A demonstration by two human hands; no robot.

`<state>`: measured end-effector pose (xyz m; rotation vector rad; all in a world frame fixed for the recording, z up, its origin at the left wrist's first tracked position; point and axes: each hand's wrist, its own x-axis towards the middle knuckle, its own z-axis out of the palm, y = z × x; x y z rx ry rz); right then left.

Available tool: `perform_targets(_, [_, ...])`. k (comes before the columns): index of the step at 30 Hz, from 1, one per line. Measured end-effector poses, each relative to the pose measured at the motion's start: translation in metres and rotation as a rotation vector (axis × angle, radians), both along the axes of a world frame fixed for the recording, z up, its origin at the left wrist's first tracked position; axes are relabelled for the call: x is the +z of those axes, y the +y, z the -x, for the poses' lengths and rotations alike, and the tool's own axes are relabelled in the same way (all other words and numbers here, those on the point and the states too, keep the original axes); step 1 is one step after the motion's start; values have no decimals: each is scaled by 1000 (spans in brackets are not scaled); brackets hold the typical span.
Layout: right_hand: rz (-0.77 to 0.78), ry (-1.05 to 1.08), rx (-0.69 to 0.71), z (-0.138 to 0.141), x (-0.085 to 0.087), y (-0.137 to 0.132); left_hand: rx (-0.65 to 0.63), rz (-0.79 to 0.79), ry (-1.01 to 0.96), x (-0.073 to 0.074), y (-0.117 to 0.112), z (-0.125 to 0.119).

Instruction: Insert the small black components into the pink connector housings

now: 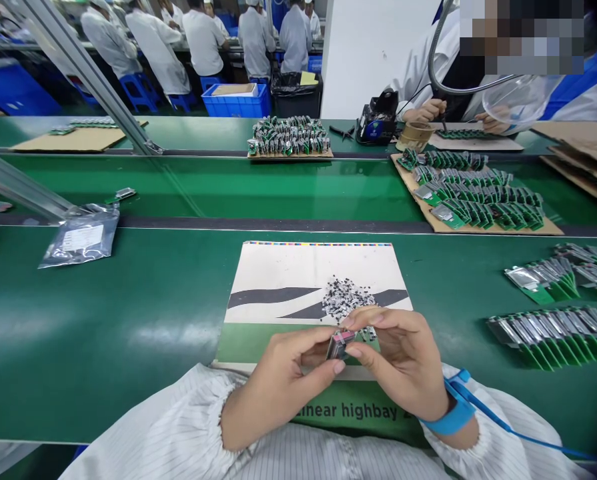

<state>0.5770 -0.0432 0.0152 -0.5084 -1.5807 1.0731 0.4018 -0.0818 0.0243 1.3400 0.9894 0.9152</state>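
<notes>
Over the printed cardboard sheet (pixel 278 267), I hold a small metal-cased circuit board module (pixel 340 343) with a pinkish edge. My left hand (pixel 288 373) pinches its left side between thumb and fingers. The fingertips of my right hand (pixel 403 353) close on its upper and right side; a blue wrist strap (pixel 451 413) circles that wrist. Just beyond my right fingers lies a pile of tiny black and silver parts (pixel 345 297), partly hidden by the hand. Fine details of the module are covered by my fingers.
Rows of green circuit boards (pixel 553 337) lie at right, with more on a cardboard tray (pixel 403 180) across the bench. A silver bag (pixel 81 237) and a metal post (pixel 93 80) are at left. Opposite, a co-worker's hand (pixel 425 110) is near a board.
</notes>
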Motion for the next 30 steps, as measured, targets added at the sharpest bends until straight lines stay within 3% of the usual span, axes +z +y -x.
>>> perform_targets(20, [-81,-71,-90,2,3,-3,64,-557,364,4,2,0])
perform_targets(27, [-138,-80,-140,5,5,-5,105,-818,419,-5,3,3])
perform_targets(30, [-161,-86,-140,3,7,-4,90,-829,437,-6,2,3])
